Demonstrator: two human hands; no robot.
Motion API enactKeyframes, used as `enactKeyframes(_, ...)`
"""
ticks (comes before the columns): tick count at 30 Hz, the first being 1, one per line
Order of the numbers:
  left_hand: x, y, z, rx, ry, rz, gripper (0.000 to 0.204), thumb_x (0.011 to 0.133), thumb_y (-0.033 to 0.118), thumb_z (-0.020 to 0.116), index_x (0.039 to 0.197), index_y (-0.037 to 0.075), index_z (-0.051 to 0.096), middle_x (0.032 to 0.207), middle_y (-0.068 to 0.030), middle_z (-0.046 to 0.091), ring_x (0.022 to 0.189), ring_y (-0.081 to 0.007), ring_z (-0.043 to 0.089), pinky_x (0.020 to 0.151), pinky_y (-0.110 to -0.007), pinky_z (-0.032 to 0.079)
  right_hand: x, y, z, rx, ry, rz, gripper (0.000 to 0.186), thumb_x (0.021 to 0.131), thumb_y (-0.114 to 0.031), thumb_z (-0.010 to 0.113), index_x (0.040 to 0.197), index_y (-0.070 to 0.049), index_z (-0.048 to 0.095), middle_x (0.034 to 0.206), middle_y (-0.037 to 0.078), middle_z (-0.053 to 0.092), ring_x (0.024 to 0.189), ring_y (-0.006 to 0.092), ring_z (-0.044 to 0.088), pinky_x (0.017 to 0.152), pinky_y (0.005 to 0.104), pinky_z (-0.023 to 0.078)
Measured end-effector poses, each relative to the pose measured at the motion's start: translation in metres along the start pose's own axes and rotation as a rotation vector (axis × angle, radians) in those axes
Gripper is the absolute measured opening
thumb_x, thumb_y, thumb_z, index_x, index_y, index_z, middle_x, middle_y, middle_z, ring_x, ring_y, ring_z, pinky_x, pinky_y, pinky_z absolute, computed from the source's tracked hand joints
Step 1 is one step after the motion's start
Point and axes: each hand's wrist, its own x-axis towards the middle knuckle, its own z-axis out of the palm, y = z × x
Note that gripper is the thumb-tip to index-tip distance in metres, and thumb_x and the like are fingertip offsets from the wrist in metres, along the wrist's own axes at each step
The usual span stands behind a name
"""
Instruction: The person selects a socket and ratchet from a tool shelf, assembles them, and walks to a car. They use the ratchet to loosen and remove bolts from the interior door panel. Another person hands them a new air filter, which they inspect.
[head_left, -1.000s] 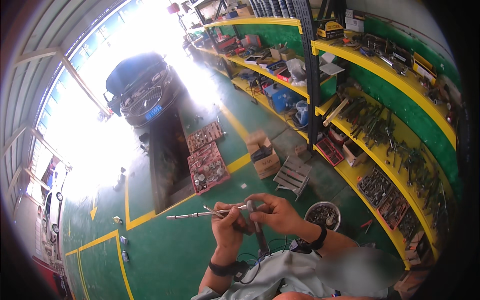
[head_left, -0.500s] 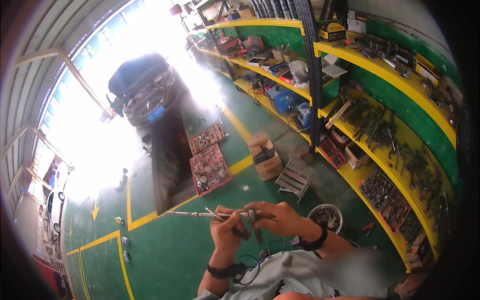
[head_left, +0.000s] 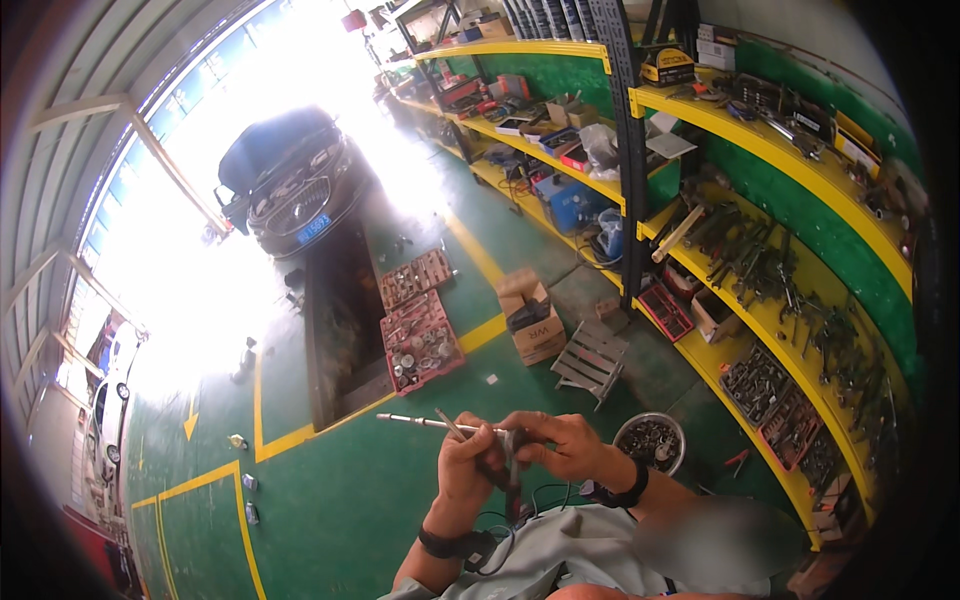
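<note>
In front of my body both hands are raised close together. My left hand (head_left: 465, 468) is closed round a slim silver metal rod (head_left: 415, 421), which points out to the left. A thinner, darker tool (head_left: 449, 424) crosses the rod in that same hand; its kind does not show. With bent fingers, my right hand (head_left: 560, 445) grips a grey metal piece at the rod's right end, largely hidden by the fingers. Below the fingers hangs a dark, reddish end (head_left: 514, 500); which piece it belongs to I cannot tell.
Ahead, red socket tool cases (head_left: 425, 345) lie open beside a floor pit (head_left: 345, 330), with a dark car (head_left: 295, 190) beyond. A cardboard box (head_left: 532, 343), a small slatted stool (head_left: 590, 365) and a bowl of metal parts (head_left: 680, 440) stand right, near yellow shelves (head_left: 770, 310) full of tools.
Both hands have shifted slightly to the right, carrying the rod along. Less of its left end sticks out leftward, and the right fingers have closed further round the grey piece.
</note>
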Motion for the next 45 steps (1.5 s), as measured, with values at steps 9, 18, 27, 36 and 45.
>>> enactKeyframes(9,0.000,0.002,0.017,0.288,0.142,0.280,0.017,0.089,0.004,0.074,0.086,0.003,0.056,0.070,-0.0112,0.067,0.048,-0.0110,0.054,0.043,-0.023,0.042,-0.009,0.026,0.010,0.510,0.070,0.250,0.041,0.101,-0.017,0.063,0.136,-0.002,0.048,0.104,0.005,0.072,0.099,0.0144,0.068,0.089,0.0297,0.053)
enactKeyframes(18,-0.004,0.001,0.005,0.405,0.115,0.297,0.017,0.086,-0.001,0.073,0.085,0.003,0.057,0.076,-0.0138,0.070,0.049,-0.0088,0.053,0.043,-0.022,0.041,-0.004,0.010,0.008,-0.135,0.036,0.163,0.039,0.099,-0.028,0.065,0.125,0.000,0.058,0.089,0.008,0.074,0.080,0.0186,0.072,0.076,0.0332,0.056)
enactKeyframes(27,-0.005,0.005,0.008,0.623,-0.082,0.329,0.017,0.086,-0.006,0.071,0.086,0.001,0.055,0.093,-0.0217,0.074,0.060,-0.0073,0.058,0.049,-0.022,0.045,-0.018,0.044,0.014,1.051,-0.047,0.637,0.031,0.106,-0.033,0.054,0.109,-0.002,0.060,0.084,0.006,0.067,0.074,0.0167,0.069,0.070,0.0305,0.056)
enactKeyframes(36,-0.007,0.008,0.007,0.722,-0.090,0.230,0.024,0.092,-0.003,0.066,0.115,-0.002,0.060,0.108,-0.0134,0.073,0.077,-0.0083,0.064,0.069,-0.023,0.052,-0.021,0.042,0.011,1.022,0.025,0.558,0.022,0.106,-0.023,0.051,0.110,-0.002,0.056,0.089,0.008,0.064,0.078,0.0187,0.067,0.070,0.0340,0.057)
enactKeyframes(45,-0.029,0.029,-0.021,0.567,0.137,0.595,0.053,0.104,0.042,0.054,0.134,-0.001,0.052,0.104,-0.0158,0.071,0.052,-0.0091,0.056,0.042,-0.019,0.041,-0.020,0.028,-0.004,0.951,0.096,0.522,0.016,0.104,-0.014,0.046,0.108,-0.002,0.056,0.078,0.011,0.060,0.073,0.0250,0.063,0.068,0.0399,0.054)
